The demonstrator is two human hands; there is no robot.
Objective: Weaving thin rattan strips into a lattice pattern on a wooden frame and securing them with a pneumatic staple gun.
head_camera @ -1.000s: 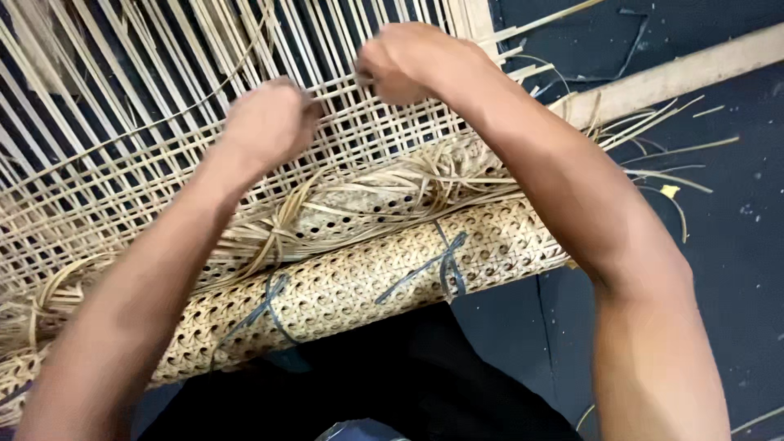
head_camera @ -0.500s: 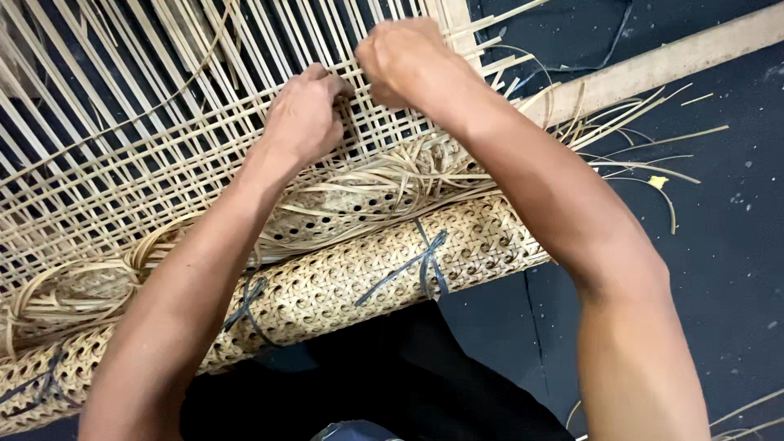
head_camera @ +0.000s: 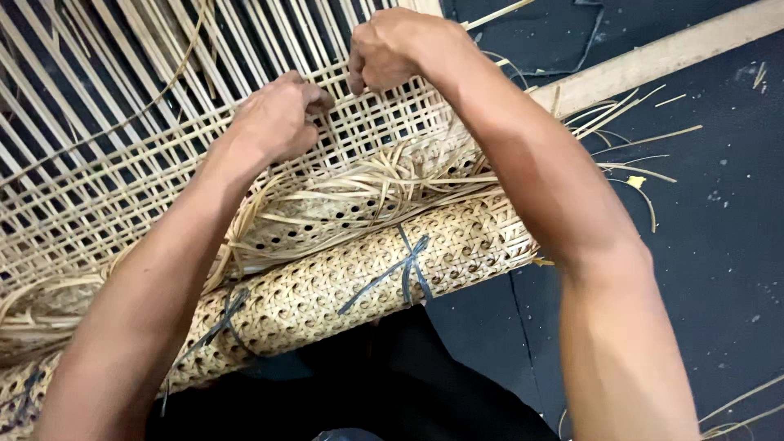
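Cane webbing [head_camera: 163, 171] under both curled hands, left hand [head_camera: 278, 118], right hand [head_camera: 392, 49], pinched strands hidden.

Open cane weave [head_camera: 384, 122]: pale straw strands, square grid pattern, dark gaps between.

Unwoven cane strips [head_camera: 98, 98] above: cream-yellow, parallel slanted lines over near-black ground.

Loose strand bundle [head_camera: 367, 192]: golden tan, tangled, over band with row of small dark round holes.

Rolled cane webbing [head_camera: 327, 286]: beige, fine hexagonal lattice pattern, dark pinpoint openings.

Ties [head_camera: 408, 269] on roll: grey-blue, crossed.

Floor [head_camera: 702, 245]: dark navy-black, pale specks, scattered straw-coloured offcuts.

Wooden slat [head_camera: 653, 61]: light tan, plain.
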